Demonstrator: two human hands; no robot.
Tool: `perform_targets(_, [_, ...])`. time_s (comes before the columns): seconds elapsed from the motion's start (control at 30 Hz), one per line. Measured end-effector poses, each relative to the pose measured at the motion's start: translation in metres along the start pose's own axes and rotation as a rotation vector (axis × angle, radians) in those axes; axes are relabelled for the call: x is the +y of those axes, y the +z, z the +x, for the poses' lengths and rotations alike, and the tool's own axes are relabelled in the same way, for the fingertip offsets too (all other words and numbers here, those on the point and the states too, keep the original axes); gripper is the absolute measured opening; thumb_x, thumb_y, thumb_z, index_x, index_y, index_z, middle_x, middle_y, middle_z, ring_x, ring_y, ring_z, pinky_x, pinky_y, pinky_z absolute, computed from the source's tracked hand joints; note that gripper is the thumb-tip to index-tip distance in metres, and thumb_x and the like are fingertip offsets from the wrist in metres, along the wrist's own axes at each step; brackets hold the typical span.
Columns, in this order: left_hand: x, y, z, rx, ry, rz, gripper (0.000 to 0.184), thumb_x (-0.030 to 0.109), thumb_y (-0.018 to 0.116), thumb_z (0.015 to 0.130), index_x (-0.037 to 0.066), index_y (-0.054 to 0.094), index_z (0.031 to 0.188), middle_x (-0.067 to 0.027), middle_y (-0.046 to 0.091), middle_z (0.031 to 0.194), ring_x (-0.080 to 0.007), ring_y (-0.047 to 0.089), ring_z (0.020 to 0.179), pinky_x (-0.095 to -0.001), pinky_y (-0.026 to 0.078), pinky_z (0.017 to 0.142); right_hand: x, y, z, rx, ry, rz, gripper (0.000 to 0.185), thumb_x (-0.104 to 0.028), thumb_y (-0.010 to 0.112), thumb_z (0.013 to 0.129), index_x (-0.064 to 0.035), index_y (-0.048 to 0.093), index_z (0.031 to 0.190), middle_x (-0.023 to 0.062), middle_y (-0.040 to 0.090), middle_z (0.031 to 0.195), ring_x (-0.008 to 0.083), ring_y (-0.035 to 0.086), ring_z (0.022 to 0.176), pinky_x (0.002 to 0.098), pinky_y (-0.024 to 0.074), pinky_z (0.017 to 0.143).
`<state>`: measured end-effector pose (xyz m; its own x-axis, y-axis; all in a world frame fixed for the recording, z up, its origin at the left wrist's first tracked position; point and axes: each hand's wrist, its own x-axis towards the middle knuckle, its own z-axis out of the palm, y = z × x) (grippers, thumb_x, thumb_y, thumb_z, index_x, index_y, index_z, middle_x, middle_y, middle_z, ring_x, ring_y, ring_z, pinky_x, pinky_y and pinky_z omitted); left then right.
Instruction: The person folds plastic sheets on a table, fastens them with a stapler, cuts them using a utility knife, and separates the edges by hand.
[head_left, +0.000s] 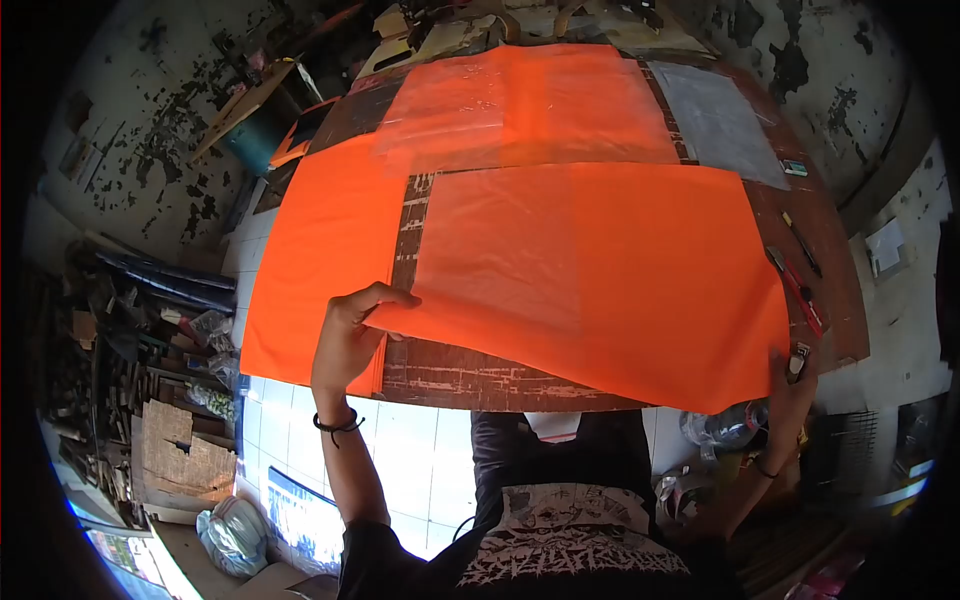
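Note:
A bright orange sheet [670,270] lies across the near part of a worn brown table [470,375], with a clear plastic sheet [500,245] over its left part. My left hand [355,325] pinches the near left corner of the orange sheet, which is lifted a little. At the near right corner, my right hand [792,385] is closed on the sheet's edge, its fingers partly hidden. Just beyond my right hand lie a red cutter [800,295] and a small metal-looking object [797,362].
More orange sheets [320,250] lie at the left, and others under plastic [590,100] at the back. A translucent sheet [715,115] and a dark pen-like tool [800,240] are on the right. Scrap wood [185,450] is piled at lower left.

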<state>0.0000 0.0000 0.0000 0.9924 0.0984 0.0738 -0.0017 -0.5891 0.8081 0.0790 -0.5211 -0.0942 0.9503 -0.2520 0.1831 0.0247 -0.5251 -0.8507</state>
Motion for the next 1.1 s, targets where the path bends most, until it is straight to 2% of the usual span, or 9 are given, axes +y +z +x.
perform_targets(0.17, [0.035, -0.018, 0.006, 0.260, 0.563, 0.309, 0.021, -0.009, 0.056, 0.073, -0.001, 0.062, 0.091, -0.0145, 0.069, 0.099, -0.0294, 0.069, 0.091, -0.0337, 0.055, 0.080, -0.015, 0.025, -0.014, 0.158, -0.087, 0.153, 0.022, -0.012, 0.066, 0.092, -0.0003, 0.054, 0.107, 0.0023, 0.058, 0.090, 0.0086, 0.056, 0.079, 0.0248, 0.0475, 0.073])
perform_targets(0.33, [0.038, -0.022, -0.031, 0.600, 0.784, 0.471, 0.015, -0.001, 0.063, 0.074, 0.001, 0.060, 0.088, -0.0143, 0.069, 0.100, -0.0315, 0.068, 0.097, -0.0345, 0.055, 0.079, -0.034, 0.046, -0.022, 0.080, -0.006, 0.305, 0.023, -0.013, 0.068, 0.091, -0.0014, 0.056, 0.106, 0.0016, 0.057, 0.091, 0.0080, 0.057, 0.082, 0.0227, 0.0468, 0.075])
perform_targets(0.5, [-0.019, -0.025, -0.083, 0.548, 0.386, 0.605, 0.015, 0.003, 0.068, 0.075, 0.004, 0.063, 0.089, -0.0134, 0.069, 0.102, -0.0353, 0.068, 0.094, -0.0381, 0.056, 0.081, -0.047, 0.053, -0.015, 0.017, -0.022, 0.252, 0.027, -0.015, 0.070, 0.089, -0.0008, 0.057, 0.108, 0.0022, 0.060, 0.094, 0.0084, 0.057, 0.083, 0.0241, 0.0471, 0.076])
perform_targets(0.6, [-0.046, -0.017, -0.119, 0.441, 0.097, 0.140, 0.012, 0.010, 0.068, 0.082, 0.001, 0.065, 0.090, -0.0161, 0.066, 0.101, -0.0293, 0.067, 0.097, -0.0403, 0.055, 0.085, -0.059, 0.047, -0.015, -0.036, -0.057, 0.228, 0.027, -0.016, 0.070, 0.089, -0.0003, 0.059, 0.109, 0.0023, 0.061, 0.095, 0.0084, 0.056, 0.083, 0.0239, 0.0468, 0.076])
perform_targets(0.7, [-0.060, 0.001, -0.120, 0.336, 0.174, -0.339, 0.054, 0.044, 0.050, 0.091, -0.004, 0.059, 0.115, -0.0183, 0.056, 0.119, -0.0276, 0.063, 0.101, -0.0394, 0.052, 0.088, -0.058, 0.047, -0.010, -0.097, -0.031, 0.238, 0.026, -0.016, 0.070, 0.089, 0.0000, 0.060, 0.108, 0.0013, 0.062, 0.091, 0.0074, 0.055, 0.081, 0.0229, 0.0460, 0.074])
perform_targets(0.77, [-0.064, 0.013, -0.116, 0.375, -0.031, -0.499, 0.061, 0.046, 0.041, 0.093, -0.002, 0.048, 0.129, -0.0170, 0.055, 0.122, -0.0270, 0.063, 0.099, -0.0352, 0.051, 0.085, -0.054, 0.048, -0.009, -0.124, 0.001, 0.260, 0.026, -0.017, 0.070, 0.089, 0.0001, 0.061, 0.107, 0.0003, 0.062, 0.088, 0.0066, 0.054, 0.078, 0.0222, 0.0453, 0.072])
perform_targets(0.83, [-0.051, 0.010, -0.102, 0.437, -0.087, -0.640, 0.060, 0.040, 0.046, 0.094, -0.001, 0.041, 0.136, -0.0164, 0.055, 0.122, -0.0238, 0.063, 0.096, -0.0292, 0.050, 0.077, -0.051, 0.046, -0.008, -0.160, 0.016, 0.252, 0.026, -0.020, 0.070, 0.089, 0.0002, 0.061, 0.104, -0.0024, 0.057, 0.080, 0.0055, 0.048, 0.070, 0.0221, 0.0421, 0.065])
perform_targets(0.9, [-0.037, 0.002, -0.084, 0.467, -0.429, -0.314, 0.059, 0.031, 0.056, 0.094, -0.002, 0.038, 0.140, -0.0164, 0.056, 0.120, -0.0198, 0.064, 0.092, -0.0256, 0.049, 0.073, -0.051, 0.038, -0.010, -0.175, 0.046, 0.185, 0.025, -0.021, 0.069, 0.090, 0.0002, 0.061, 0.102, -0.0033, 0.055, 0.077, 0.0052, 0.045, 0.068, 0.0226, 0.0404, 0.063])
perform_targets(1.1, [-0.051, -0.001, -0.024, 0.273, -0.468, -0.189, 0.068, 0.010, 0.073, 0.085, -0.006, 0.036, 0.140, -0.0133, 0.064, 0.095, -0.0160, 0.063, 0.084, -0.0295, 0.052, 0.074, -0.038, 0.020, -0.022, -0.153, 0.108, 0.163, 0.022, -0.021, 0.066, 0.092, 0.0003, 0.061, 0.097, -0.0040, 0.052, 0.075, 0.0037, 0.042, 0.067, 0.0216, 0.0367, 0.060])
